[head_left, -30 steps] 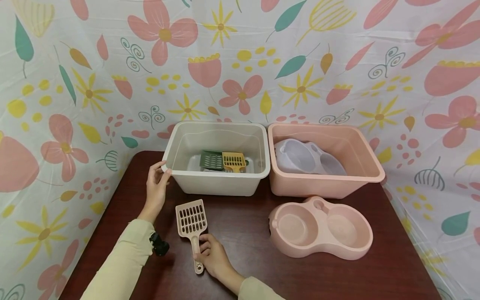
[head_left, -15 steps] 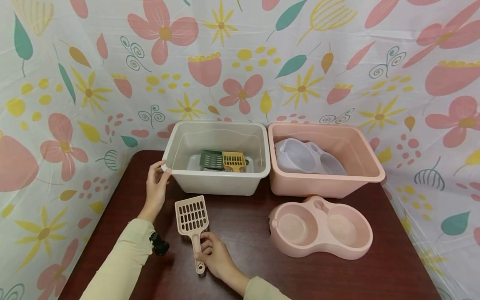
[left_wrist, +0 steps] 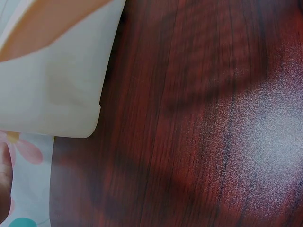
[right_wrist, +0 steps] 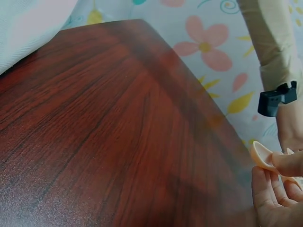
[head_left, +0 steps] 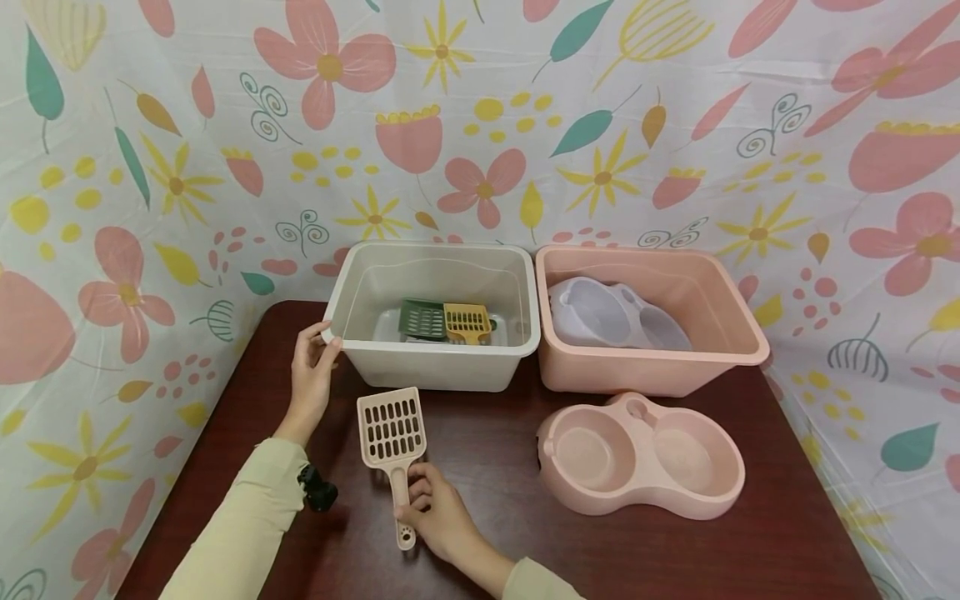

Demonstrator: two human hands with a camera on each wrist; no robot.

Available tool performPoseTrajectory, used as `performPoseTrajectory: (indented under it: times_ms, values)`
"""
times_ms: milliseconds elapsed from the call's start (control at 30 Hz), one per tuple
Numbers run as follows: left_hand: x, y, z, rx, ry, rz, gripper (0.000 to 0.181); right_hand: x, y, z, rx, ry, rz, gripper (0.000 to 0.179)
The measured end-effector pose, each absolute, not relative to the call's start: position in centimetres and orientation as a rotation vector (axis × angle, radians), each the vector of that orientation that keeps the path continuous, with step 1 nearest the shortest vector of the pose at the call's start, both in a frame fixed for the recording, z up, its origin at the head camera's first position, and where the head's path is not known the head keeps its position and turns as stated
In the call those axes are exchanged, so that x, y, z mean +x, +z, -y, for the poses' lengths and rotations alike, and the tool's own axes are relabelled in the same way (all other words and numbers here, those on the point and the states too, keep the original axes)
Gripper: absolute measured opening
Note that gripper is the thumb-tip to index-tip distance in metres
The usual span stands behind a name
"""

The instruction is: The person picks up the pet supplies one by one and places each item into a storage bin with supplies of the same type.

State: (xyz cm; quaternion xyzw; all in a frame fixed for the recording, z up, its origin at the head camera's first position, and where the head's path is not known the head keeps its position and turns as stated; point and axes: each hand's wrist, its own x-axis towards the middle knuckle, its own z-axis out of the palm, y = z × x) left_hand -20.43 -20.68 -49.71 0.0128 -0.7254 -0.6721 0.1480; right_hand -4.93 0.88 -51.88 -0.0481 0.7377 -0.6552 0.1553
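Note:
My right hand (head_left: 442, 512) grips the handle of a beige litter scoop (head_left: 397, 475) in front of the grey litter box (head_left: 438, 367). The scoop's slotted head points away from me, close to the box's front wall. In the right wrist view, my thumb and fingers pinch the handle end of the scoop (right_wrist: 260, 155). At the box's front left corner, my left hand (head_left: 310, 375) holds the rim, thumb in front and fingers on the left side. Inside that box lie a green slotted scoop (head_left: 411, 312) and a yellow slotted scoop (head_left: 470, 332).
A pink litter box (head_left: 645, 371) stands right beside the grey one, with a pale purple double bowl (head_left: 600, 317) tilted inside. In front of it sits a pink double bowl (head_left: 641, 479) on the dark red table (head_left: 510, 533). A flowered cloth (head_left: 480, 100) hangs behind.
My right hand has shifted the beige scoop a little to the right, and its head has swung slightly away from me and toward the right. My left hand stays at the rim.

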Motion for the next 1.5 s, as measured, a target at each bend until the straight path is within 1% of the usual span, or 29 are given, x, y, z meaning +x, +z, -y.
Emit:
performPoseTrajectory:
  times_ms: [200,433,700,900,1133,1500]
  values:
    - [-20.5,-49.9,20.7,0.021,-1.932,2.083,0.041,-4.9,-51.5,-1.5,-0.160,-1.917,-2.080,0.042]
    - [-20.4,-49.6,20.5,0.048,-1.954,2.054,0.040,-5.0,-51.1,-2.3,-0.251,-1.956,-2.079,0.040]
    - [-19.1,-47.1,19.9,0.027,-1.945,2.070,0.040,-5.1,-50.0,-2.9,-0.140,-1.988,-2.005,0.048]
    - [-19.0,-46.9,19.8,0.040,-1.947,2.083,0.040,-5.3,-49.5,-3.4,-0.138,-2.008,-2.000,0.050]
    - [-20.5,-49.6,20.6,0.049,-1.954,2.084,0.041,-5.6,-48.8,-4.0,-0.143,-2.019,-2.017,0.048]
    - [-20.5,-49.8,20.6,0.035,-1.927,2.076,0.039,-6.3,-47.5,-4.5,-0.155,-2.047,-2.016,0.049]
